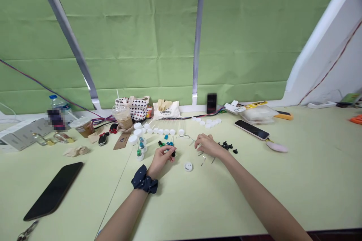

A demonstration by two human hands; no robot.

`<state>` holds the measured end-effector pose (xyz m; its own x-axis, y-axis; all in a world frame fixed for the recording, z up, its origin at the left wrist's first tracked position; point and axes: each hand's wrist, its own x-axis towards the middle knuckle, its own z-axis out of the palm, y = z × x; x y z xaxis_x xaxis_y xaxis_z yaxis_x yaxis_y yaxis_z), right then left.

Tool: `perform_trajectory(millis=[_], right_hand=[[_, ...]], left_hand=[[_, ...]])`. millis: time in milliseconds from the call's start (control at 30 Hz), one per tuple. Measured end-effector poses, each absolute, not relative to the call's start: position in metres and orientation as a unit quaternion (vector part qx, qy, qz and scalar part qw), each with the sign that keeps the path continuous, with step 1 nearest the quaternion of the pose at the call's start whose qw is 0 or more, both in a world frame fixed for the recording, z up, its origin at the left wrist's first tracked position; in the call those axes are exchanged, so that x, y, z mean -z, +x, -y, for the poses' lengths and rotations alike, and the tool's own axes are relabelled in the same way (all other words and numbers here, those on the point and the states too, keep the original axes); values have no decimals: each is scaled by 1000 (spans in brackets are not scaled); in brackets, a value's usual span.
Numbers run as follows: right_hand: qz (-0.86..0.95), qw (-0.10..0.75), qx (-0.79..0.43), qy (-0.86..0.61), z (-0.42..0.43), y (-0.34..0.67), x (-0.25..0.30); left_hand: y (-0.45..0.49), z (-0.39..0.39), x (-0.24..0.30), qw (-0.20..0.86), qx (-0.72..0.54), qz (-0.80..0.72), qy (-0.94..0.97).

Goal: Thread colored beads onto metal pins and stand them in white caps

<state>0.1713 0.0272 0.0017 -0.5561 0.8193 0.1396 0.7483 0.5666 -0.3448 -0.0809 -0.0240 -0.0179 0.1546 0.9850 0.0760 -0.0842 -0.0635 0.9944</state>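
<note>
My left hand (161,159) is closed in a pinch on a small black knob-like piece (173,154) with a thin metal rod standing up from it. Just beyond the fingers lie small blue pieces (166,136) and dark green ones. My right hand (208,145) is low over the table, fingers curled down among bent metal rods (203,160); whatever is at the fingertips is hidden. Between the hands sits a white round cap (188,166) with tiny bits inside. Several small black pieces (235,151) are scattered right of my right hand.
White-capped clear tubes (181,131) lie in a row behind. Left of my left hand stand small bottles with green and blue parts (138,153). Further out are an iced drink (123,116), a large phone (53,191), another phone (251,130) and a plastic box (258,115).
</note>
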Motion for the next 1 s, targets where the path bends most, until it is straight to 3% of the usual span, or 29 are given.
perform_trajectory(millis=[167,567,733,1000], right_hand=[[868,94,-88,-480,-34,174,6],[896,93,-67,-429,-32,160,16],[882,142,-48,-447,-21,151,5],[848,205,-180,-455,-8,148,-17]], left_hand=[[-81,24,19,539,-496,-416,540],[-81,25,16,538,-484,-423,546],[-79,29,11,558,-437,-377,596],[-70,38,11,586,-361,-336,643]])
